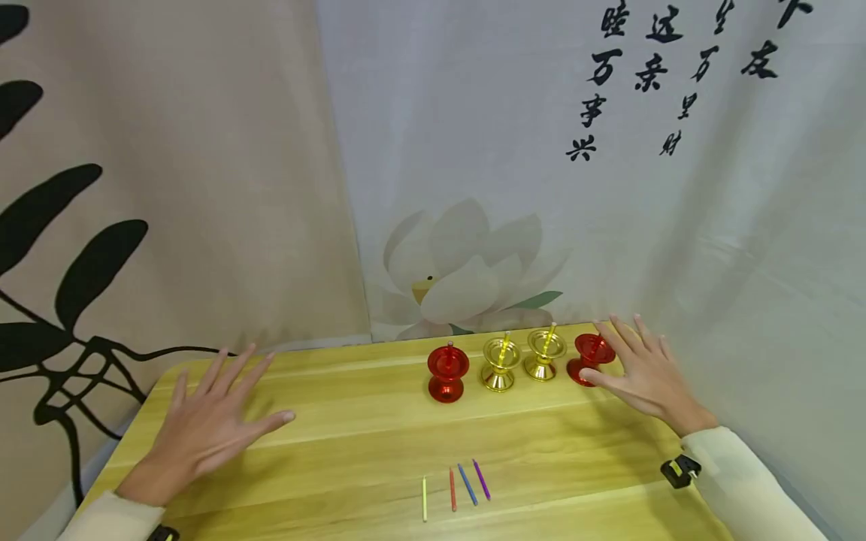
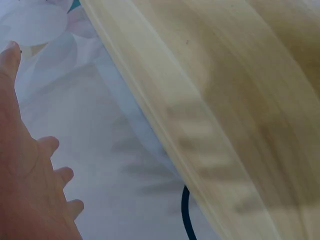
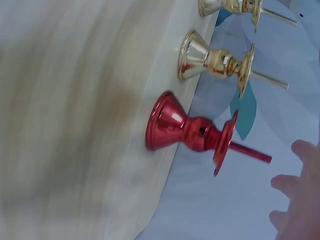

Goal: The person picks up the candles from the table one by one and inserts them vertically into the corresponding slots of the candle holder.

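One red candlestick (image 1: pixel 446 387) starts the row I see, from my remote end, near the back edge of the wooden table (image 1: pixel 352 443). Beside it stand a gold candlestick (image 1: pixel 498 379), a second gold candlestick (image 1: pixel 540 368) and, at the right end, another red candlestick (image 1: pixel 587 353). All four are upright, each with a slim rod (image 3: pixel 250 152) rising from its dish (image 3: pixel 226 142). My right hand (image 1: pixel 639 368) is at the right-end one, fingers spread wide. On the head view its thumb overlaps that candlestick, and I cannot tell whether they touch; on the right wrist view the fingertips (image 3: pixel 286 185) I can see stand apart from the rod. My left hand (image 1: pixel 213 421) is over the table's left side, fingers and thumb also splayed wide, well apart from the row. Nearer to me lie a yellow stick (image 1: pixel 424 500), a red stick (image 1: pixel 452 490), a blue stick (image 1: pixel 467 485) and a purple stick (image 1: pixel 482 479), close together with gaps between. Behind the table hangs a cloth backdrop (image 1: pixel 433 98) with a pale lotus (image 1: pixel 460 293).
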### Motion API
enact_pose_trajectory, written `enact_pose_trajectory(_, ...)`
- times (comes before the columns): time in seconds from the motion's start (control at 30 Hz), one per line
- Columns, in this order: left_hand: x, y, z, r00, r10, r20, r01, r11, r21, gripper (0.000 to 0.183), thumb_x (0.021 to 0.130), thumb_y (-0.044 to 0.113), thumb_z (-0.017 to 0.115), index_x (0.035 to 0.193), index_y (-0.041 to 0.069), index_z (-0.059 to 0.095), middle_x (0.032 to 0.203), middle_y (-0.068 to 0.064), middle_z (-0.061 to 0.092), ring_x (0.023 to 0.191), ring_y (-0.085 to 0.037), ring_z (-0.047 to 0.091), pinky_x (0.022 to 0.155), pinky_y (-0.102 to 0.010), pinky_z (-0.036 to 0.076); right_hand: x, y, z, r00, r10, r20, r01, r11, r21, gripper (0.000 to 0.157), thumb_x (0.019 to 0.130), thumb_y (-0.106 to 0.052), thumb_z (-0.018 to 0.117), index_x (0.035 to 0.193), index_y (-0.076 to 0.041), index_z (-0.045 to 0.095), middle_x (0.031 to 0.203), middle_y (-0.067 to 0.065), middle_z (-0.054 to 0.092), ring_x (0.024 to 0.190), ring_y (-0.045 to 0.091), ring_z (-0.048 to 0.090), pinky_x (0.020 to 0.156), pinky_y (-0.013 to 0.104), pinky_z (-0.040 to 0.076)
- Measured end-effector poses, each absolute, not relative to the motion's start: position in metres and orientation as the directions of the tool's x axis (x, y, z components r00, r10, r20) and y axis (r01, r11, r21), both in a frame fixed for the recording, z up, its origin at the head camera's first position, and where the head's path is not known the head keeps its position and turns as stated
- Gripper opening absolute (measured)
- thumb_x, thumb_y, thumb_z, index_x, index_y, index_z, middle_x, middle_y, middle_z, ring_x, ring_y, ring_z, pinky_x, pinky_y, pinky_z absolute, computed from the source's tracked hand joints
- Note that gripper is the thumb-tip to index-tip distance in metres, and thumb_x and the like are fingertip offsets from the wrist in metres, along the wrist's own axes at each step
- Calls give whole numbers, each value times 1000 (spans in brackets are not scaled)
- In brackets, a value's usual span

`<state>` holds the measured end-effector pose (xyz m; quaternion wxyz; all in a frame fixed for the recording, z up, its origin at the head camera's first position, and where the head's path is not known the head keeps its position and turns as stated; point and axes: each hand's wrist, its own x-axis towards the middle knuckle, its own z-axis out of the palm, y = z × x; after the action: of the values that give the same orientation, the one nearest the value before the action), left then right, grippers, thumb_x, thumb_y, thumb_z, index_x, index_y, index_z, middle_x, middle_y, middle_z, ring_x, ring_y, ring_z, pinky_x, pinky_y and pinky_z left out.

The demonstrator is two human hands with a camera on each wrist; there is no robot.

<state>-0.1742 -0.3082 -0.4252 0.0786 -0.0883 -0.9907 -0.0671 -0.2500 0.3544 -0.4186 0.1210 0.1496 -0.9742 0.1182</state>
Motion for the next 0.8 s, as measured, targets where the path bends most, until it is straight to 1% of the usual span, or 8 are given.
enact_pose_trajectory(0.1, -171, -313, -428, -975, 152, 161, 173, 977, 124, 106, 98, 80, 60, 177, 18, 26, 182, -19, 15, 161, -58, 12, 112, -92, -3, -245, 363, -420, -930, -251, 269, -307, 932, -191, 99, 98, -67, 70, 174, -16, 32, 179, 23, 24, 164, 55, 7, 116, 89, 10)
enact_pose_trajectory(0.17, -168, -316, -430, -977, 145, 155, 166, 977, 132, 106, 98, 81, 60, 176, 18, 27, 182, -19, 15, 161, -59, 12, 112, -92, -4, -241, 368, -421, -932, -244, 267, -300, 935, -192, 99, 99, -67, 69, 175, -17, 30, 179, 23, 22, 164, 54, 5, 116, 89, 9)
enact_pose_trajectory(0.3, -163, -322, -435, -982, 135, 134, 154, 978, 143, 106, 99, 80, 60, 176, 16, 25, 183, -19, 10, 162, -58, 8, 111, -92, -7, -233, 377, -424, -932, -234, 277, -293, 936, -195, 100, 99, -66, 69, 177, -21, 25, 180, 22, 22, 164, 55, 5, 116, 89, 8)
enact_pose_trajectory(0.43, -157, -329, -439, -986, 115, 123, 132, 981, 144, 107, 98, 80, 61, 176, 14, 26, 182, -21, 13, 162, -58, 7, 111, -91, -8, -229, 384, -428, -929, -239, 284, -299, 936, -188, 101, 100, -64, 69, 178, -24, 20, 180, 22, 20, 164, 56, 4, 115, 91, 9)
enact_pose_trajectory(0.53, -154, -331, -442, -986, 105, 129, 123, 982, 140, 108, 98, 80, 62, 176, 14, 27, 180, -23, 17, 161, -59, 10, 111, -91, -8, -226, 387, -430, -926, -244, 287, -303, 936, -180, 102, 99, -63, 70, 178, -23, 19, 180, 22, 20, 164, 56, 4, 114, 91, 10)
enact_pose_trajectory(0.67, -151, -331, -444, -986, 98, 133, 116, 984, 137, 109, 97, 80, 62, 175, 11, 29, 179, -25, 18, 160, -60, 11, 112, -90, -10, -222, 387, -430, -926, -253, 280, -306, 938, -165, 103, 99, -64, 70, 178, -21, 20, 180, 22, 20, 164, 56, 4, 113, 92, 12)
enact_pose_trajectory(0.8, -149, -327, -444, -988, 95, 124, 113, 983, 146, 109, 96, 81, 62, 174, 10, 31, 179, -27, 19, 160, -61, 10, 112, -89, -12, -215, 380, -431, -916, -275, 290, -325, 936, -138, 104, 97, -65, 72, 177, -19, 24, 180, 21, 22, 164, 54, 7, 113, 91, 15)
